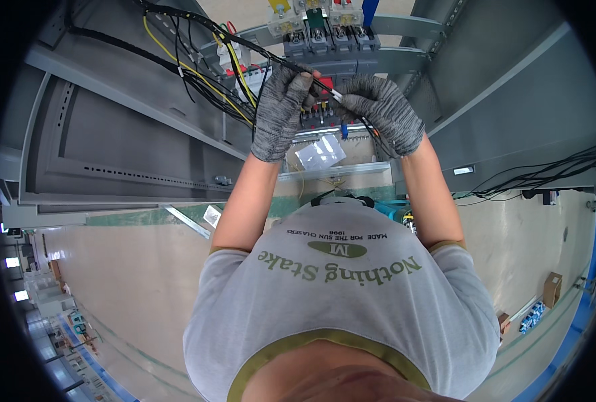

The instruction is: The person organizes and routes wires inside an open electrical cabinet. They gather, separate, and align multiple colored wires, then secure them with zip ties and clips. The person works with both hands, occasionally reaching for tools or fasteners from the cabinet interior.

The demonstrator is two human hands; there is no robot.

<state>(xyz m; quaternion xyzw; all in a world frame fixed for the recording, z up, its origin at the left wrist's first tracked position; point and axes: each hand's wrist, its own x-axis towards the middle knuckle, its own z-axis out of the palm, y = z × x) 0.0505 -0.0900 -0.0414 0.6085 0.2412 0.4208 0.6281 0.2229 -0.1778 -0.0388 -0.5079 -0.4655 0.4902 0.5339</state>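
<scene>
Grey shirt nearest; both gloved hands' fingers pinch black wire, running upper-left to lower-right.

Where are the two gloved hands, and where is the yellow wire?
left hand [279, 110], head view, on the back of the grey knit glove.
right hand [383, 110], head view, on the back of the grey glove.
yellow wire [197, 72], head view, on its run left of the hands.

The left hand covers the terminal block below the breakers, whose tops the picture's upper edge cuts off; black wire ends vanish inside both gloves.
</scene>
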